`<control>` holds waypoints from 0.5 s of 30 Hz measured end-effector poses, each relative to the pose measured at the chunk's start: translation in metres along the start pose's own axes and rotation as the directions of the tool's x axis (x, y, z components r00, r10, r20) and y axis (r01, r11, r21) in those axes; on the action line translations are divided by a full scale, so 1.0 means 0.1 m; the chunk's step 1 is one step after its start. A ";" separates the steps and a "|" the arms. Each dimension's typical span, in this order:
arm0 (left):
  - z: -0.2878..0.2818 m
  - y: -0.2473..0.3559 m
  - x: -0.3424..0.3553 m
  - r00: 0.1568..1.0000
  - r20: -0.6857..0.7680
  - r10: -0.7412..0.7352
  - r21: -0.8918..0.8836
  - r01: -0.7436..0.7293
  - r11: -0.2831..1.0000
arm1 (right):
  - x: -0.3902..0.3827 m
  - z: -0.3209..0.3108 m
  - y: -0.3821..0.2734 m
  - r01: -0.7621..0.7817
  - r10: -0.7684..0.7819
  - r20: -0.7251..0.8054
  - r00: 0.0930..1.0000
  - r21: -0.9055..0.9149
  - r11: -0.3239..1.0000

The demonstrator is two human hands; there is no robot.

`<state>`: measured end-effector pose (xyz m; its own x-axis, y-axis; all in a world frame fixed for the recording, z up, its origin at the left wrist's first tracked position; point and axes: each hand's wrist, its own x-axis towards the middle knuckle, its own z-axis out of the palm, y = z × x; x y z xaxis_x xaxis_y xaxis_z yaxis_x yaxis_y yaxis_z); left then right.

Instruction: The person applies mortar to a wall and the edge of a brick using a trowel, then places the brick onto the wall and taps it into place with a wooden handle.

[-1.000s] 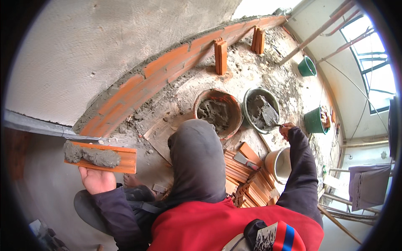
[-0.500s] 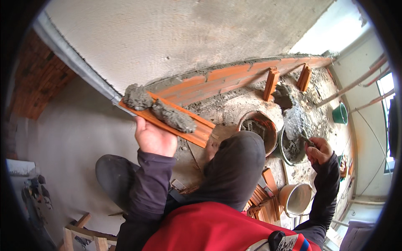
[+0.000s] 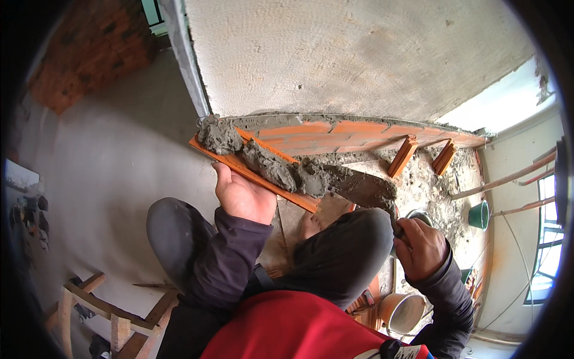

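My left hand (image 3: pixel 245 197), palm up, supports a long orange hollow brick (image 3: pixel 306 203) from beneath, thumb along its near edge. Lumps of wet grey mortar (image 3: pixel 269 167) lie along the brick's upper face. In my right hand (image 3: pixel 421 246) is a trowel (image 3: pixel 366 186), gripped by its handle, which my fingers mostly hide. Mortar coats the trowel's blade, and its tip end meets a fresh lump at the right end of the brick. The brick is tilted, its right end lower in view, above my knees.
Beyond the brick runs a low brick wall (image 3: pixel 359 136) topped with mortar. Two brick pieces (image 3: pixel 403 157) lean against it. A green bucket (image 3: pixel 478 214) and a cream bucket (image 3: pixel 402 312) stand at right. At lower left is a wooden frame (image 3: pixel 110 311); rubble covers the floor at right.
My right hand has brought the trowel from the mortar bucket leftward to the brick, adding a lump at its right end. The left hand still holds the brick; the view has shifted.
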<state>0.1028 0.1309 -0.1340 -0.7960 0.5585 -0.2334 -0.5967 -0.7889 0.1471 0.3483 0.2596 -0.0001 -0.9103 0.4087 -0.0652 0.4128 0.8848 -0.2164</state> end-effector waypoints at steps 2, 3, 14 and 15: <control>-0.03 0.04 0.01 1.000 -0.008 0.030 -0.021 -0.030 0.999 | 0.03 0.01 -0.07 0.024 -0.026 -0.039 0.999 -0.064 0.998; -0.04 0.06 0.02 0.999 -0.018 0.042 -0.031 -0.043 0.999 | 0.03 0.01 -0.09 0.040 -0.046 -0.060 0.997 -0.100 0.994; -0.07 0.22 0.02 0.997 -0.045 0.056 -0.096 -0.060 0.994 | 0.07 0.06 -0.23 0.081 -0.087 -0.152 0.984 -0.047 0.996; -0.07 0.24 0.02 0.997 -0.059 0.050 -0.090 -0.055 0.994 | 0.07 0.05 -0.23 0.070 -0.070 -0.167 0.983 -0.010 0.998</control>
<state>0.0879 0.1115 -0.1381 -0.8173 0.5026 -0.2820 -0.5405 -0.8382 0.0725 0.3327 0.2408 -0.0008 -0.9191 0.3771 0.1141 0.3485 0.9132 -0.2110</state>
